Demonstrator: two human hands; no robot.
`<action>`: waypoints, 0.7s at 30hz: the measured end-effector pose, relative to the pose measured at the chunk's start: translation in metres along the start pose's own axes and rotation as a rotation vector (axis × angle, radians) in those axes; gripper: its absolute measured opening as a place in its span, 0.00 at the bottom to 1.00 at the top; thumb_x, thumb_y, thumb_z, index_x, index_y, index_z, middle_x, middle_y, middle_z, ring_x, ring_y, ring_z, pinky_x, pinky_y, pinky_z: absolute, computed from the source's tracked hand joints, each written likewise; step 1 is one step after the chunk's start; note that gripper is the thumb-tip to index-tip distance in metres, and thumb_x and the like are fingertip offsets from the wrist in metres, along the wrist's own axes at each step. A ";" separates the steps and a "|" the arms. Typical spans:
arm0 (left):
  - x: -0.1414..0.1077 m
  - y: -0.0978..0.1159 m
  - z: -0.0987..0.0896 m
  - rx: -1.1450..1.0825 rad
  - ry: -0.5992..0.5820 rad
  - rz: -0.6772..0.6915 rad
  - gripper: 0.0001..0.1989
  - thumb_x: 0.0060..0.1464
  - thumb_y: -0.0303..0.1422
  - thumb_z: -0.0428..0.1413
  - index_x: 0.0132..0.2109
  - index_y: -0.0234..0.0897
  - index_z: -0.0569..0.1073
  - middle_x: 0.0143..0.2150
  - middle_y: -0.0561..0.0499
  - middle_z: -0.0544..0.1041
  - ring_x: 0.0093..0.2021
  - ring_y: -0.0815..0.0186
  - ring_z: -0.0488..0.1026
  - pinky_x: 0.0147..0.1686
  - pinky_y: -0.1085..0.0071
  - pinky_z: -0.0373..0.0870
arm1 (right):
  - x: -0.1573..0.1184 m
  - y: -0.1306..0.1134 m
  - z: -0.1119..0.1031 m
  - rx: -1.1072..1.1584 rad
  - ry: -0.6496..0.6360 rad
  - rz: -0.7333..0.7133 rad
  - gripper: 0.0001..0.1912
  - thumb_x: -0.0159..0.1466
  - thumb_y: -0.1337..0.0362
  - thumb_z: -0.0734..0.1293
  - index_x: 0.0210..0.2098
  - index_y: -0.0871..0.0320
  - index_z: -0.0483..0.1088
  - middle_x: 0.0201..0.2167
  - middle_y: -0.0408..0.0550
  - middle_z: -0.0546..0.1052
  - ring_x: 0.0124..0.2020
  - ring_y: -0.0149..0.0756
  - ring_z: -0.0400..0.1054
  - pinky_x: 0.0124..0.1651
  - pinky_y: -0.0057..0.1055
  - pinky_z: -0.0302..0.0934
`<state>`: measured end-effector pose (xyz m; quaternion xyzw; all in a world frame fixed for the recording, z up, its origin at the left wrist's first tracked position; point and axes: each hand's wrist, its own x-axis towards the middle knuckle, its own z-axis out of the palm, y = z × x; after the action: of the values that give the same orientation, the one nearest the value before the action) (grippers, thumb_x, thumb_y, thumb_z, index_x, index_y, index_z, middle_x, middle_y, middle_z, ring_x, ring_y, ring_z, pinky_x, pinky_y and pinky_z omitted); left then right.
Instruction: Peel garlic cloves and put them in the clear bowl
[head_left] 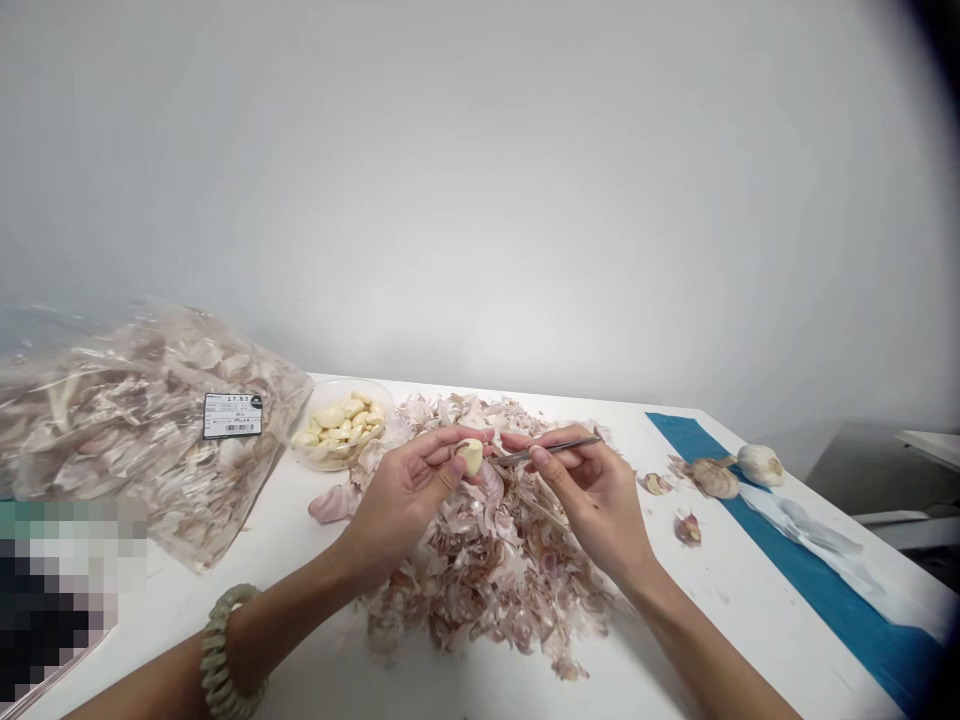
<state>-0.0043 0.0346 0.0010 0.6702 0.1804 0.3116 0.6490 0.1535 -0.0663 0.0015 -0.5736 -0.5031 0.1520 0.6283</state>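
Observation:
My left hand [405, 497] pinches a partly peeled garlic clove [471, 456] between thumb and fingers, with a scrap of brownish skin still on it. My right hand [589, 490] holds slim metal tweezers [547, 451], their tip close to the clove. Both hands hover above a large heap of papery pink-white garlic skins [480, 580]. A coiled bracelet [225, 650] circles my left wrist.
A clear tub of peeled cloves [341, 425] and a bulging plastic bag of skins [142, 430] with a barcode label [232, 415] lie at the far left. Garlic bulbs [760, 465] and loose cloves [688, 528] sit right, near a blue strip [810, 570] on the white table [720, 640].

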 end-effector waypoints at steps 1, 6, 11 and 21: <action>0.000 0.000 0.000 -0.008 -0.003 -0.004 0.18 0.55 0.39 0.55 0.52 0.39 0.71 0.45 0.46 0.78 0.43 0.61 0.75 0.45 0.65 0.70 | 0.000 0.000 0.000 0.004 0.005 0.002 0.08 0.60 0.57 0.67 0.35 0.56 0.69 0.36 0.51 0.80 0.43 0.42 0.74 0.44 0.40 0.69; 0.000 -0.002 0.000 -0.064 -0.019 -0.020 0.18 0.55 0.38 0.55 0.52 0.39 0.71 0.49 0.45 0.77 0.43 0.62 0.75 0.45 0.66 0.71 | 0.000 0.000 0.001 0.019 0.016 0.013 0.09 0.60 0.57 0.67 0.34 0.55 0.68 0.34 0.50 0.80 0.41 0.41 0.74 0.43 0.38 0.69; 0.000 -0.002 0.000 -0.091 -0.027 -0.027 0.18 0.55 0.38 0.55 0.52 0.39 0.71 0.50 0.45 0.77 0.44 0.62 0.75 0.47 0.65 0.70 | 0.000 -0.001 0.000 0.014 -0.022 0.034 0.09 0.60 0.57 0.66 0.34 0.56 0.68 0.35 0.50 0.79 0.41 0.41 0.74 0.44 0.40 0.69; 0.001 -0.002 0.000 -0.104 -0.017 -0.039 0.18 0.55 0.39 0.55 0.52 0.39 0.70 0.49 0.45 0.77 0.44 0.63 0.74 0.49 0.64 0.68 | 0.001 0.000 0.000 0.031 -0.045 0.017 0.08 0.61 0.58 0.65 0.35 0.55 0.67 0.38 0.50 0.78 0.43 0.41 0.73 0.45 0.39 0.68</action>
<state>-0.0032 0.0358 -0.0005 0.6348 0.1713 0.3022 0.6902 0.1537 -0.0658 0.0022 -0.5646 -0.5099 0.1777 0.6243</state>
